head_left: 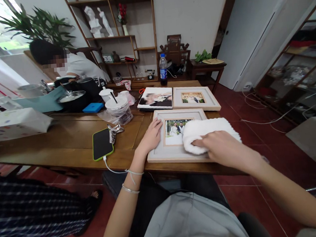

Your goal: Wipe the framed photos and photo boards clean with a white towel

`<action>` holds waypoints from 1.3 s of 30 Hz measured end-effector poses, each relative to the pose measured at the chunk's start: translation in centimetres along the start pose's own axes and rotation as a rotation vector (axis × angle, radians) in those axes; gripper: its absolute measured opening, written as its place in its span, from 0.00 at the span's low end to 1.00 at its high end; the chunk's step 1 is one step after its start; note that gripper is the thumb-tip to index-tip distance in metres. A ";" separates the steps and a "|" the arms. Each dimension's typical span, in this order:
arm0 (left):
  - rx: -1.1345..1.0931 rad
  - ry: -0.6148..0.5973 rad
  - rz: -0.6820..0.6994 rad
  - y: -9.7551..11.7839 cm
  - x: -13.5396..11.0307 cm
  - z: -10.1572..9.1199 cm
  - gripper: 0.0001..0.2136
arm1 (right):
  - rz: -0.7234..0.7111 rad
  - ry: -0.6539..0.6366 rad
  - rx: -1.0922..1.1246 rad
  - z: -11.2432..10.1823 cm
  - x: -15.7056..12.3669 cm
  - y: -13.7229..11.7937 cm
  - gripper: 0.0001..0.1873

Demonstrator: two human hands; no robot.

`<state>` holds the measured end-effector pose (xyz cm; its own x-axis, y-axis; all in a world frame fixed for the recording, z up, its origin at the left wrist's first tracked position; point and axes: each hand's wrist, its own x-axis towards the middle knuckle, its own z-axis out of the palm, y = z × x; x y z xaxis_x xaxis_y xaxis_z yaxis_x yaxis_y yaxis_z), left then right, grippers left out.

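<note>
Pressing a fluffy white cloth point(222, 125) onto a pale wooden photo frame point(172, 153) at the near edge of the wooden table point(73, 135).
Left hand point(152, 135) laid over the frame's left border, fingers loosely extended, bracing without a grip; right hand point(221, 146) bent around the cloth's near fold on the frame's right half, one digit tucked in, remaining fingertips hidden and their spread impossible to tell. Probably liable to slide or tip off the near edge if pushed too hard lapward with only light bracing; perhaps prone also to lint or smears over the wedding photo point(173, 129) from a shedding pile. Thick, rounded, soft-napped folds against flat, straight-edged moulding and a light grey border; smooth brown timber beneath, with a similar rectangular frame point(194, 98) just beyond, on the far side.
</note>
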<state>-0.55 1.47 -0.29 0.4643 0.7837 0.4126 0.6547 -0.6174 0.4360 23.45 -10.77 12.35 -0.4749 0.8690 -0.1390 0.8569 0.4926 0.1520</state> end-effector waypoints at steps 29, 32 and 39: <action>-0.022 -0.010 -0.011 0.1 0.0 -0.2 0.20 | -0.057 0.078 0.288 -2.4 -2.9 6.4 0.27; -0.027 -0.001 -0.003 0.0 0.0 -0.1 0.20 | 0.156 0.414 0.175 -2.7 -2.0 8.0 0.25; -0.028 -0.003 -0.017 0.1 -0.1 0.0 0.20 | 0.025 0.477 -0.041 2.3 5.7 9.1 0.30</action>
<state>-0.57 1.35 -0.28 0.4553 0.7940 0.4028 0.6456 -0.6060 0.4648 29.01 -1.39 10.64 -0.5011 0.8007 0.3283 0.8654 0.4640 0.1893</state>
